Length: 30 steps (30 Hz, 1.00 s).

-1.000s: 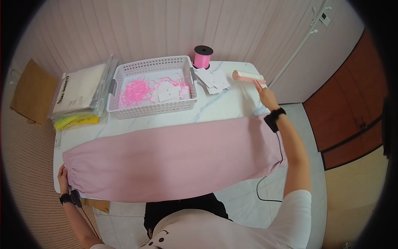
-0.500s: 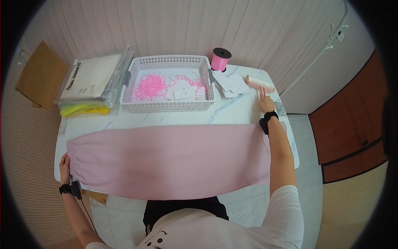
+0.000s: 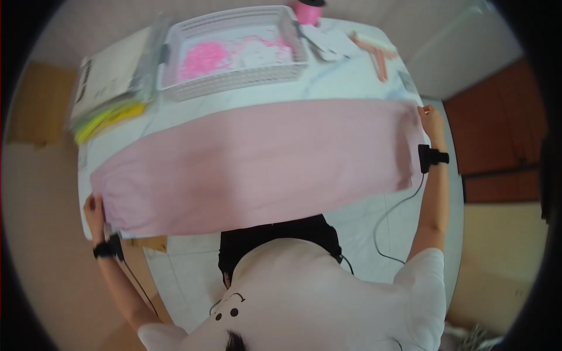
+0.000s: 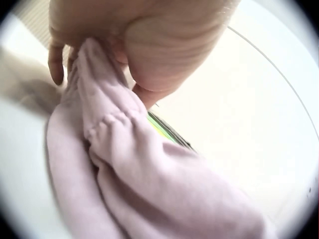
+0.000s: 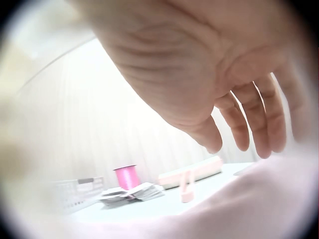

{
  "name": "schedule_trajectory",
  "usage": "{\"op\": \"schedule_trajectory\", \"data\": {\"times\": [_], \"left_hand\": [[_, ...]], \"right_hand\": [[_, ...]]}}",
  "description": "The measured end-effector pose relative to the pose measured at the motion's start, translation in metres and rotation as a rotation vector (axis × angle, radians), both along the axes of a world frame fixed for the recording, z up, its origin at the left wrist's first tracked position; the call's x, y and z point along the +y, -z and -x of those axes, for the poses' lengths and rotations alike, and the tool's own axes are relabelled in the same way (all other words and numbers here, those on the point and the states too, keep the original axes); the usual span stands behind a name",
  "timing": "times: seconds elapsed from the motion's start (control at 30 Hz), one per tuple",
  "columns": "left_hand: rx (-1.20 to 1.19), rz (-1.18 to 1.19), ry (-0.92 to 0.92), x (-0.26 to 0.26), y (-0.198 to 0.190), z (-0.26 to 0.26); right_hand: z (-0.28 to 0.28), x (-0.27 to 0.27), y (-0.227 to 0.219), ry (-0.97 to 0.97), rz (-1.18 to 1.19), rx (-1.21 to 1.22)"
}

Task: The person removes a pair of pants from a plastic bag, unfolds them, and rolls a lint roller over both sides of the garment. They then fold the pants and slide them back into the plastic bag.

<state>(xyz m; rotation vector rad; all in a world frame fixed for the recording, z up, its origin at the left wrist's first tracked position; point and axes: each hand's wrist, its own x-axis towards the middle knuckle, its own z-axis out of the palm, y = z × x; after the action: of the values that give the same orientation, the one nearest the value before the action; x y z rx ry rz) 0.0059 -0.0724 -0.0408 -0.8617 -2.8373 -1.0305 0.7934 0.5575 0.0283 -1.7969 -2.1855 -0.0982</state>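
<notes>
Pink pants [image 3: 263, 158] with a gathered elastic end lie lengthwise across the table. At the gathered end, my left hand [image 3: 93, 213] grips the fabric; in the left wrist view the bunched pants [image 4: 129, 144] run up between its thumb and fingers. My right hand [image 3: 432, 123] is beside the far right corner of the pants. In the right wrist view the right hand's fingers [image 5: 256, 119] extend loosely above the fabric, with nothing between them and the thumb. A lint roller [image 3: 381, 64] with a pink handle lies on the table beyond that corner.
A white basket [image 3: 234, 81] with pink paper shred stands at the back, beside a pink ribbon spool [image 3: 309, 11] and white cards [image 3: 331, 45]. Bagged garments [image 3: 111, 73] are stacked at the left. Cables hang from both wrists.
My right hand has let go of the lint roller, now lying on the table, and has come back to the pants' right end. My left hand stays at the gathered end. The head view has tilted down.
</notes>
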Motion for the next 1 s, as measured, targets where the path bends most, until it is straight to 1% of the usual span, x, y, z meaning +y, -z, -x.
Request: {"op": "schedule_trajectory", "data": {"times": [0.03,0.07,0.1,0.13,0.17,0.2,0.27,0.3,0.4,0.43,0.53,0.57,0.6,0.67,0.73,0.77,0.8,0.9,0.93,1.0], "left_hand": [[0.084,0.056,-0.043,0.007,-0.008,-0.013],[0.312,0.106,-0.040,0.009,-0.008,-0.016],[0.476,0.279,-0.035,0.019,-0.028,-0.037],[0.458,0.249,-0.044,0.017,-0.025,-0.030],[0.436,0.172,-0.044,0.017,-0.022,-0.026],[0.331,0.123,-0.020,0.019,-0.023,-0.021],[0.122,0.036,0.013,0.025,-0.027,-0.013],[0.099,0.043,0.004,0.029,-0.027,-0.011],[0.039,0.071,-0.035,0.033,-0.032,-0.008],[0.062,0.055,-0.005,0.031,-0.031,-0.001],[0.101,-0.003,0.069,0.030,-0.023,0.017],[0.097,-0.024,0.086,0.028,-0.022,0.020],[0.092,-0.046,0.101,0.026,-0.021,0.022],[-0.053,-0.180,0.131,0.022,-0.015,0.039],[-0.228,-0.276,0.148,0.020,-0.015,0.045],[-0.330,-0.304,0.150,0.021,-0.026,0.042],[-0.433,-0.330,0.153,0.022,-0.036,0.038],[-0.570,-0.404,0.103,0.041,-0.070,0.004],[-0.626,-0.409,0.104,0.043,-0.074,0.003],[-0.737,-0.420,0.103,0.044,-0.079,0.001]], "right_hand": [[-0.019,-0.019,0.003,0.020,-0.036,0.043],[-0.033,-0.037,0.006,0.058,-0.005,0.079],[-0.041,-0.052,0.008,0.092,0.025,0.117],[-0.046,-0.068,0.009,0.122,0.052,0.159],[-0.046,-0.081,0.010,0.186,0.113,0.144],[-0.043,-0.093,0.012,0.245,0.175,0.134],[-0.041,-0.105,0.023,0.211,0.119,0.072],[-0.040,-0.107,0.028,0.187,0.094,0.041],[-0.036,-0.103,0.038,0.333,0.135,0.153],[-0.038,-0.099,0.040,0.372,0.157,0.173],[-0.026,-0.099,0.045,0.568,-0.131,-0.168],[-0.026,-0.096,0.043,0.616,-0.036,-0.117],[-0.029,-0.093,0.040,0.590,0.034,-0.070],[-0.038,-0.087,0.037,0.534,0.177,0.024],[-0.046,-0.081,0.035,0.443,0.064,0.024],[-0.046,-0.081,0.033,0.400,0.008,0.025],[-0.049,-0.081,0.031,0.374,-0.013,0.085],[-0.048,-0.091,-0.006,0.320,-0.062,0.241],[-0.046,-0.101,-0.022,0.314,-0.071,0.282],[-0.049,-0.114,-0.029,0.298,-0.069,0.321]]}}
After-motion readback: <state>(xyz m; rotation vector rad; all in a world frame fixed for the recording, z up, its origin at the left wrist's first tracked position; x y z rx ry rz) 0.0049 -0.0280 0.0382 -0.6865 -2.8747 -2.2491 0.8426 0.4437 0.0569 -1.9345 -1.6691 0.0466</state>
